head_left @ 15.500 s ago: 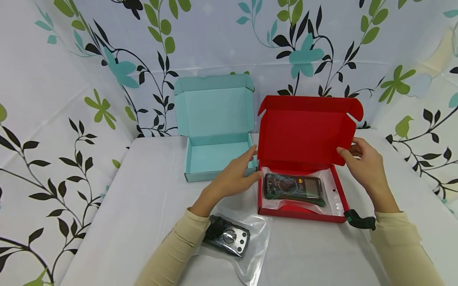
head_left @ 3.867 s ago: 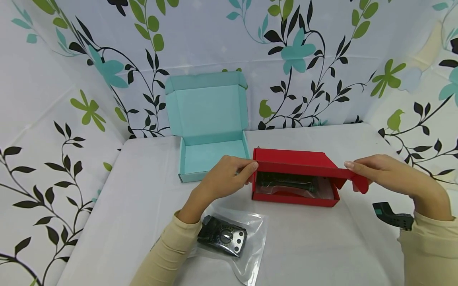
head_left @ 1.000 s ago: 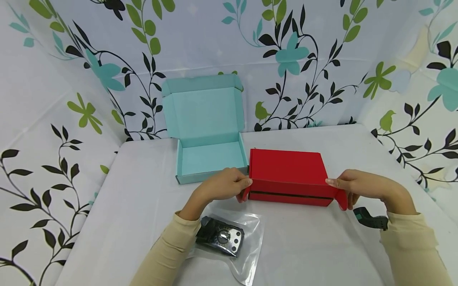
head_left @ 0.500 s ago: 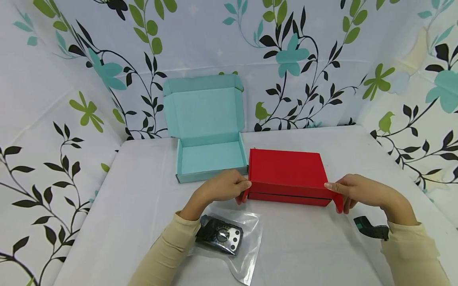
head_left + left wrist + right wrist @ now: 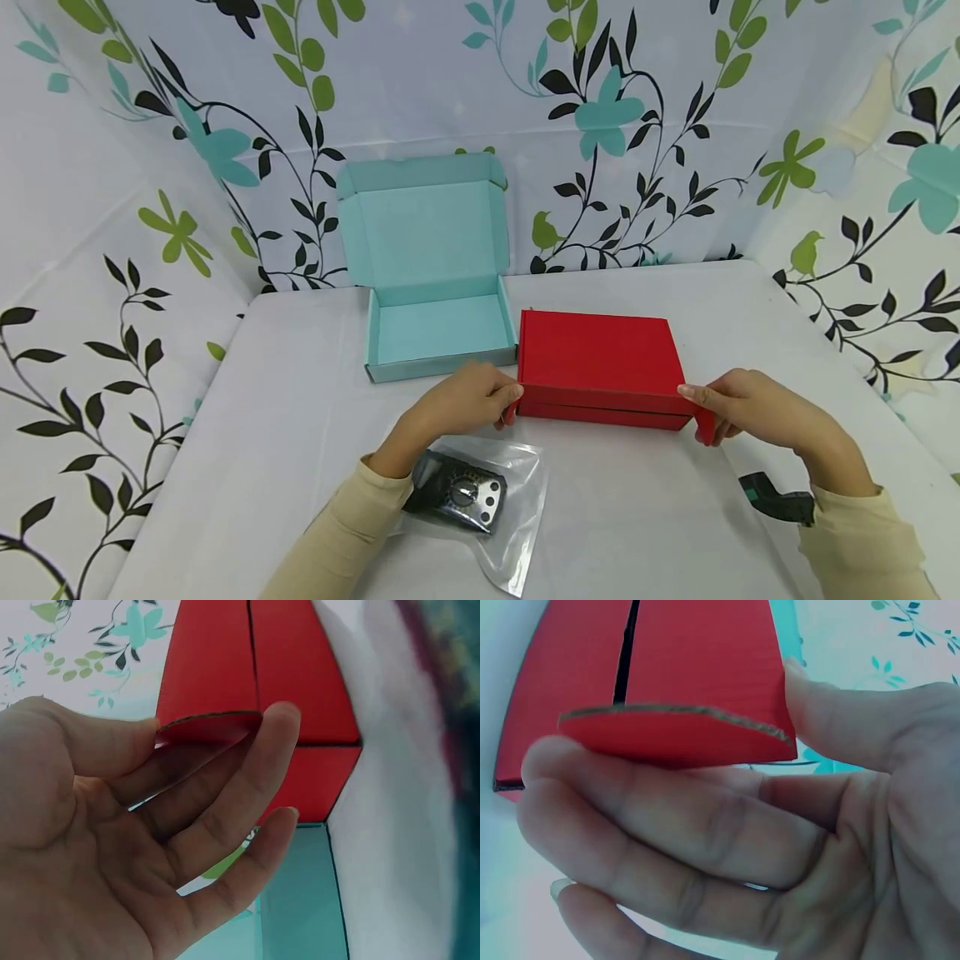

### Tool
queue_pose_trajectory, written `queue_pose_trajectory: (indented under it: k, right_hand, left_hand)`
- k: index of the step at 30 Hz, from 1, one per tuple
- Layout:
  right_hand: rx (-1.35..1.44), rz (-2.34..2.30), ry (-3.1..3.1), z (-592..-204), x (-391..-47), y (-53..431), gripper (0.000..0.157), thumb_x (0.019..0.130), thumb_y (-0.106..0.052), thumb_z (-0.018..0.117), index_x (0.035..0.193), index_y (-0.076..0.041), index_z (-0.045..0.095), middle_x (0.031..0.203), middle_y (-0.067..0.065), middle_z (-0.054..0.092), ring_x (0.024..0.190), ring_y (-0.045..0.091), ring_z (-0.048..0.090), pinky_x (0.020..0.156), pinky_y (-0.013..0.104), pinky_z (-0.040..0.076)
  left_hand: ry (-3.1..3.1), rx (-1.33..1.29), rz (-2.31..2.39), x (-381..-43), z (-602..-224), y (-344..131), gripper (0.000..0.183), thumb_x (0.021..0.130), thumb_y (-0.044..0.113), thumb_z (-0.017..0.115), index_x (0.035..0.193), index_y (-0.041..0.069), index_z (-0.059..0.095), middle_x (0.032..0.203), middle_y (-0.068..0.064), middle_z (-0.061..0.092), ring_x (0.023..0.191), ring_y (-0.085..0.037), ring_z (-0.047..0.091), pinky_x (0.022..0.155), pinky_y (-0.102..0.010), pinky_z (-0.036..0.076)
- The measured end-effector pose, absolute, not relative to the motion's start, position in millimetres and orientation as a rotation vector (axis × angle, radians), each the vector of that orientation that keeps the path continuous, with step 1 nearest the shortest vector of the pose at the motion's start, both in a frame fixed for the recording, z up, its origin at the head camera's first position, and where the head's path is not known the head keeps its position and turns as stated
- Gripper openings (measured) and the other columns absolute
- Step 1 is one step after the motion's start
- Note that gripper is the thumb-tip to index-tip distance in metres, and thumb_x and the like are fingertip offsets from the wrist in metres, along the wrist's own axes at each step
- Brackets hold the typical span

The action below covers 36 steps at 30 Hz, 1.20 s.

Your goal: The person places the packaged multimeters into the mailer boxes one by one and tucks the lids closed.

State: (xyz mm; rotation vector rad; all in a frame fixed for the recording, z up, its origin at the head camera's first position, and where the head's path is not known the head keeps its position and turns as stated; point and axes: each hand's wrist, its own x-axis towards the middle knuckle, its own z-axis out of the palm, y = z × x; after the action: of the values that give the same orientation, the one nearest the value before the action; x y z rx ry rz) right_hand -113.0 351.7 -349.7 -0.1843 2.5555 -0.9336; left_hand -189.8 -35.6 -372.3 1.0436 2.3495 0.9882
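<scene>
A red cardboard box [image 5: 600, 350] lies with its lid folded down. A thin dark gap runs along its front between lid and base. My left hand [image 5: 463, 398] pinches the lid's left side flap [image 5: 206, 729], thumb at the top corner and fingers behind. On the other end, my right hand [image 5: 765, 408] holds the right side flap [image 5: 679, 733] between thumb and fingers. Both flaps stick out at the sides of the box. Its contents are hidden under the lid.
A light-blue box [image 5: 438, 329] stands with its lid up, just left of the red one. In front, a black and silver device [image 5: 459, 492] lies in a clear plastic bag [image 5: 517, 521] beside the left forearm. A patterned cloth [image 5: 420, 75] hangs behind the table.
The red lid, earlier upright over a bagged multimeter, has come down and covers it. Over the last second the front gap has narrowed. Both hands now hold the side flaps.
</scene>
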Motion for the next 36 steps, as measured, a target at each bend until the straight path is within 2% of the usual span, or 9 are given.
queue_pose_trajectory:
  k: [3, 6, 11, 14, 17, 20, 28, 32, 36]
  right_hand:
    - [-0.131, -0.950, 2.555, -349.2, -109.9, 350.1, 0.044, 0.110, -0.035, 0.052, 0.093, -0.002, 0.076, 0.084, 0.004, 0.074, 0.076, 0.021, 0.071, 0.076, 0.040, 0.060]
    - [-0.080, -0.972, 2.545, -349.2, -107.2, 349.2, 0.043, 0.109, -0.036, 0.055, 0.096, -0.001, 0.077, 0.087, 0.006, 0.074, 0.077, 0.023, 0.072, 0.077, 0.041, 0.061]
    - [-0.043, -1.000, 2.552, -351.7, -103.1, 348.8, 0.043, 0.108, -0.036, 0.057, 0.102, 0.001, 0.077, 0.088, 0.006, 0.073, 0.079, 0.024, 0.070, 0.076, 0.040, 0.061]
    - [-0.043, -1.010, 2.562, -352.9, -100.3, 351.4, 0.042, 0.108, -0.036, 0.057, 0.104, 0.002, 0.076, 0.088, 0.006, 0.072, 0.080, 0.024, 0.069, 0.075, 0.038, 0.061]
    - [-0.045, -1.014, 2.576, -355.1, -97.7, 354.4, 0.041, 0.108, -0.035, 0.057, 0.105, 0.002, 0.076, 0.089, 0.005, 0.072, 0.081, 0.024, 0.069, 0.073, 0.035, 0.060]
    - [-0.035, -1.029, 2.581, -359.2, -95.8, 355.7, 0.040, 0.107, -0.033, 0.058, 0.107, 0.003, 0.076, 0.089, 0.005, 0.072, 0.080, 0.025, 0.068, 0.072, 0.033, 0.059]
    - [-0.014, -0.992, 2.616, -366.4, -92.8, 357.7, 0.033, 0.104, -0.032, 0.065, 0.105, 0.000, 0.076, 0.086, 0.004, 0.072, 0.078, 0.023, 0.068, 0.069, 0.034, 0.058]
    - [-0.016, -0.986, 2.624, -370.6, -92.3, 358.2, 0.030, 0.102, -0.033, 0.069, 0.101, -0.004, 0.076, 0.083, 0.003, 0.071, 0.075, 0.023, 0.066, 0.068, 0.034, 0.057]
    - [0.010, -0.998, 2.608, -372.8, -93.4, 359.2, 0.033, 0.102, -0.033, 0.068, 0.103, -0.001, 0.077, 0.081, 0.003, 0.072, 0.074, 0.023, 0.067, 0.069, 0.035, 0.057]
  left_hand:
    - [2.402, 1.041, 0.988, -183.6, -374.3, -36.0, 0.035, 0.109, 0.013, 0.052, 0.080, 0.005, 0.072, 0.070, -0.002, 0.067, 0.058, -0.015, 0.055, 0.059, -0.029, 0.043]
    - [2.427, 1.026, 1.002, -179.1, -375.7, -35.9, 0.033, 0.108, 0.011, 0.053, 0.081, 0.006, 0.071, 0.070, -0.001, 0.065, 0.057, -0.011, 0.048, 0.058, -0.029, 0.043]
    - [2.430, 0.998, 1.019, -172.6, -373.1, -34.9, 0.028, 0.106, 0.012, 0.053, 0.085, 0.005, 0.070, 0.068, 0.003, 0.062, 0.057, -0.009, 0.051, 0.058, -0.027, 0.042]
    - [2.440, 0.936, 1.026, -168.9, -372.6, -32.6, 0.024, 0.104, 0.017, 0.054, 0.099, 0.006, 0.074, 0.067, 0.003, 0.064, 0.056, -0.009, 0.052, 0.058, -0.028, 0.042]
    - [2.463, 0.868, 1.033, -166.7, -372.9, -29.9, 0.030, 0.103, 0.025, 0.056, 0.118, 0.005, 0.073, 0.074, 0.001, 0.070, 0.064, -0.008, 0.060, 0.065, -0.030, 0.048]
    - [2.484, 0.822, 1.037, -166.8, -374.0, -27.6, 0.036, 0.104, 0.031, 0.057, 0.123, 0.004, 0.072, 0.080, 0.001, 0.073, 0.072, -0.009, 0.065, 0.073, -0.033, 0.053]
    - [2.542, 0.805, 1.003, -168.5, -378.2, -22.6, 0.021, 0.104, 0.023, 0.059, 0.095, 0.009, 0.073, 0.067, 0.005, 0.066, 0.059, -0.012, 0.059, 0.061, -0.030, 0.048]
    - [2.581, 0.807, 0.963, -167.9, -379.7, -22.7, 0.019, 0.102, 0.021, 0.062, 0.091, 0.010, 0.074, 0.067, 0.009, 0.065, 0.062, -0.010, 0.060, 0.063, -0.030, 0.050]
    - [2.615, 0.821, 0.935, -167.5, -380.0, -22.7, 0.019, 0.101, 0.020, 0.064, 0.090, 0.010, 0.075, 0.066, 0.011, 0.062, 0.062, -0.011, 0.058, 0.062, -0.029, 0.049]
